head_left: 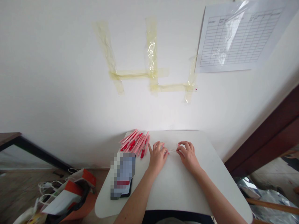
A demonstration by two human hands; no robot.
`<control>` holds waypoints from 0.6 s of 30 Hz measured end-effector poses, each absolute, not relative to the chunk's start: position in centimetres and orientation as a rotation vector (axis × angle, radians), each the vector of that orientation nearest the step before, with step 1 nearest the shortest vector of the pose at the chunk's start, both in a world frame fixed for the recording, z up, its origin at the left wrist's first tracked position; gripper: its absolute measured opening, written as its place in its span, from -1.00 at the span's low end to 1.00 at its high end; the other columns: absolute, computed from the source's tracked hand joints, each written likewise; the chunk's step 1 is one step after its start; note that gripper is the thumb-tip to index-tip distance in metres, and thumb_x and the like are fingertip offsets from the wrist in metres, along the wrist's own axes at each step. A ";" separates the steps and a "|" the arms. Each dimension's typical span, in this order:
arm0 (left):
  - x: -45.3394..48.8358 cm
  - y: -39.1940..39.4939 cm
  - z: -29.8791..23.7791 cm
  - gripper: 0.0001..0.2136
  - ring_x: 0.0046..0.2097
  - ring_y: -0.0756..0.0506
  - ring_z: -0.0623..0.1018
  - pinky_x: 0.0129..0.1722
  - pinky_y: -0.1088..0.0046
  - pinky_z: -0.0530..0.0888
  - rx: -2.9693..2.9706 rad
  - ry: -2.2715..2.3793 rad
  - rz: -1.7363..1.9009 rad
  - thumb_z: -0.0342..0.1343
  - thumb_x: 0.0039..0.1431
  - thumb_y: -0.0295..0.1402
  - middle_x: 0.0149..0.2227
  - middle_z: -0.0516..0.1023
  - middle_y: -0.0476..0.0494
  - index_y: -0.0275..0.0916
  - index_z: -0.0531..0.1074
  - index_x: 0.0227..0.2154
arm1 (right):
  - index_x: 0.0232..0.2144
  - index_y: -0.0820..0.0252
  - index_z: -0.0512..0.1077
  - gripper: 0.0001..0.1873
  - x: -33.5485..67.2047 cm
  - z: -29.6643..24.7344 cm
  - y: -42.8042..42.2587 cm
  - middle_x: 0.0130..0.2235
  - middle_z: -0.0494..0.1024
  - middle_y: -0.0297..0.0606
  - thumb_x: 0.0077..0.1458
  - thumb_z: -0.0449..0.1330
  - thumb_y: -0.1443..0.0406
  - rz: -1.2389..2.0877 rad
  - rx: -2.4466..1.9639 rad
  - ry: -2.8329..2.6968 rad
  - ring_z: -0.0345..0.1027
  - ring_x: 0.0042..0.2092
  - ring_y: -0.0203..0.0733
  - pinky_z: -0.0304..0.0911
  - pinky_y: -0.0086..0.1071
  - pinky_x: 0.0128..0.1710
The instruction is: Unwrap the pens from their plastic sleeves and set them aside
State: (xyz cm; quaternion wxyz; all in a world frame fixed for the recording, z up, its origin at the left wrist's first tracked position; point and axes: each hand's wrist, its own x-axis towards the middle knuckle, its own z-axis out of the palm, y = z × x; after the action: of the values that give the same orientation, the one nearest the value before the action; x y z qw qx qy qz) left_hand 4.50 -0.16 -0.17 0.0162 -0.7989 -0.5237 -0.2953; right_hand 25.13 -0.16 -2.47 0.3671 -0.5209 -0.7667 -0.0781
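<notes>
On the small white table (177, 186) my left hand (158, 155) and my right hand (187, 154) rest side by side near the far edge. Their fingers are curled, and between the fingertips they pinch a thin, pale, nearly clear stick (172, 151) that spans the gap between the two hands. A heap of several pink and red pens (135, 143) lies just left of my left hand, fanned against the wall.
A phone-like flat object (123, 175) lies at the table's left edge. Bags and papers (67, 196) sit on the floor to the left. Old tape strips (151, 71) and a printed chart (235, 37) hang on the wall. A dark wooden frame (268, 133) stands at right.
</notes>
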 end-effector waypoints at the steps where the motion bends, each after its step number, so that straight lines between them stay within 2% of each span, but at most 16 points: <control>1: 4.5 -0.2 -0.2 -0.94 0.26 -0.25 0.32 0.32 -0.37 -0.10 -2.484 -1.630 -0.916 0.15 0.23 -0.37 0.06 0.50 -0.09 -0.10 0.51 -0.30 | -0.25 0.05 0.43 -0.90 25.1 -2.5 -0.2 0.01 0.44 -0.16 0.27 0.11 0.32 -0.205 -1.338 -1.970 0.24 0.09 -0.01 0.14 0.11 0.18; 18: 4.8 -0.4 -0.1 -0.93 0.26 -0.23 0.32 0.32 -0.36 -0.06 -2.524 -1.613 -0.943 0.14 0.24 -0.37 0.07 0.48 -0.09 -0.09 0.51 -0.28 | -0.18 0.02 0.46 -0.89 24.5 -2.0 -0.7 0.01 0.45 -0.18 0.28 0.13 0.25 -0.153 -1.309 -2.038 0.26 0.10 -0.04 0.09 0.10 0.23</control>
State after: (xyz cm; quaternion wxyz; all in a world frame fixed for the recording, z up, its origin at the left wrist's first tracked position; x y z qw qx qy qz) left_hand 4.81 -0.40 -0.08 0.0006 -0.8039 -0.5135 -0.3001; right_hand 24.54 -0.70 -2.03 0.3499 -0.5053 -0.7866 -0.0591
